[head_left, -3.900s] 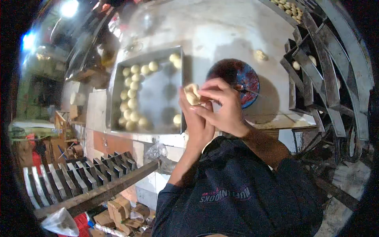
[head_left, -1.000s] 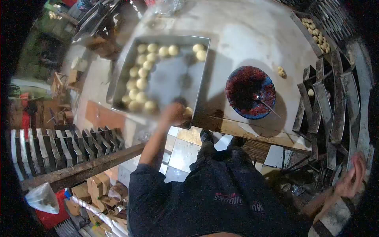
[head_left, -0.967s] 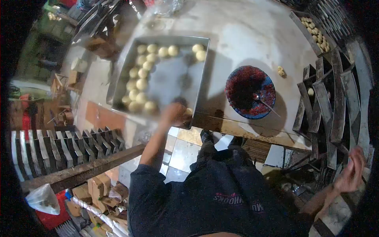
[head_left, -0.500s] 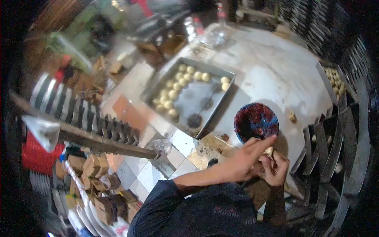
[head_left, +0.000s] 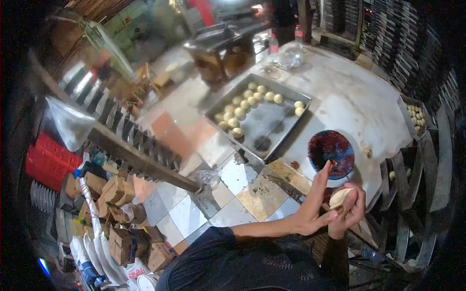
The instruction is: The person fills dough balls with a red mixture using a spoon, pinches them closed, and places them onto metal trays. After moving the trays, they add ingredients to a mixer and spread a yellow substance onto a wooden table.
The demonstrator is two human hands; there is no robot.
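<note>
My right hand (head_left: 350, 213) is closed around a pale, flattened dough piece (head_left: 341, 198). Beside it, my left hand (head_left: 314, 208) has its fingers stretched towards the bowl, with a reddish fingertip, and its thumb reaches across to the right hand. Just beyond the hands stands a blue bowl (head_left: 353, 160) with a dark red filling (head_left: 335, 141) inside. A metal tray (head_left: 272, 127) further back on the left holds several round dough balls (head_left: 239, 112). A small dough scrap (head_left: 368, 152) lies right of the bowl.
The pale table (head_left: 349, 77) carries plastic bottles (head_left: 274, 43) at its far end. Metal trays (head_left: 412, 169) and a tray of dough balls (head_left: 416, 116) stand at right. A wooden post (head_left: 141, 154), cardboard boxes (head_left: 116, 191) and a red stack (head_left: 48, 162) are at left. Someone in dark clothing (head_left: 283, 14) stands behind.
The view has swung, so the tray and bowl appear further right. My left hand has turned more upright, and the dough in my right hand shows more fully.
</note>
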